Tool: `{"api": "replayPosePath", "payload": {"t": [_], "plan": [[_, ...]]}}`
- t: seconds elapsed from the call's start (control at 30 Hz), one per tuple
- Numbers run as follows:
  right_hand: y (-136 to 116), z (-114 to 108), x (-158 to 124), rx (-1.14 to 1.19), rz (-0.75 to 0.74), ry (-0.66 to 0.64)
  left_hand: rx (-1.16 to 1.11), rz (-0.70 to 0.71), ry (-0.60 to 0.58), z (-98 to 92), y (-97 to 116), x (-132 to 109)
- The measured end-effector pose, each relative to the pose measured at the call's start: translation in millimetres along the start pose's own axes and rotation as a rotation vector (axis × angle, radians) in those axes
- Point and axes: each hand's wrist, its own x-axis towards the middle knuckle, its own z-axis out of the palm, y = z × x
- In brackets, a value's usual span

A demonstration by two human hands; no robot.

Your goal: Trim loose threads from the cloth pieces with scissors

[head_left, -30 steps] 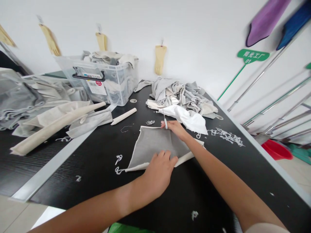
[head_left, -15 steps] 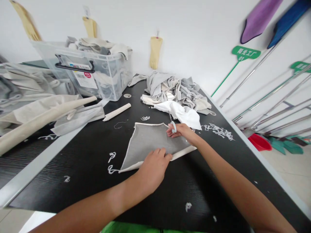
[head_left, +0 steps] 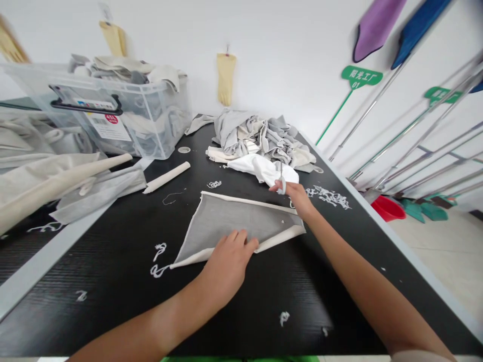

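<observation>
A grey cloth piece [head_left: 226, 213] with cream edges lies on the black table, its near edge folded over. My left hand [head_left: 230, 261] is closed on that near edge, fingers on top and thumb along the fold; what lies under the palm is hidden. Just beyond the cloth's far right corner, my right hand [head_left: 298, 198] holds small scissors [head_left: 282, 186] with pale grey handles, blades pointing away. The scissors overlap a white cloth [head_left: 260, 168] in view; whether they touch it I cannot tell.
Behind lies a heap of grey and cream cloths [head_left: 264, 133]. A clear plastic box [head_left: 151, 120] full of cloth stands at the left, near more cloth pieces [head_left: 56, 176]. Thread scraps [head_left: 328, 196] lie at the right. A cream roll [head_left: 168, 177] and a tape ring [head_left: 184, 150] sit mid-left.
My right hand has moved with the scissors off the cloth's far edge, away and to the right. That edge now lies straighter. My left hand stays on the near fold; the view has shifted.
</observation>
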Motion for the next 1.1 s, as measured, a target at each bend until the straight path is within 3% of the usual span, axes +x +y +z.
{"api": "replayPosePath", "payload": {"t": [0.1,0.2,0.27,0.47,0.7,0.87,1.1], "plan": [[-14,-8,-22,0.213,0.124,-0.169,0.006,0.001,-0.002,0.3,0,1],[-14,-9,-38,0.218,0.211,-0.355,0.02,0.002,-0.003,1.5,1,2],[-6,-6,-41,0.198,0.229,-0.393,0.03,0.01,-0.003,2.0,1,2],[20,-4,-21,0.187,0.163,-0.26,0.035,0.034,-0.009,0.2,3,0],[26,-3,-4,0.022,0.075,-0.189,0.047,0.066,-0.067,-4.5,9,-3],[35,2,0,0.112,0.115,-0.111,-0.108,0.075,-0.064,-12.2,10,-5],[39,6,-2,0.24,0.118,-0.081,-0.141,-0.019,-0.108,-19.2,27,23]]}}
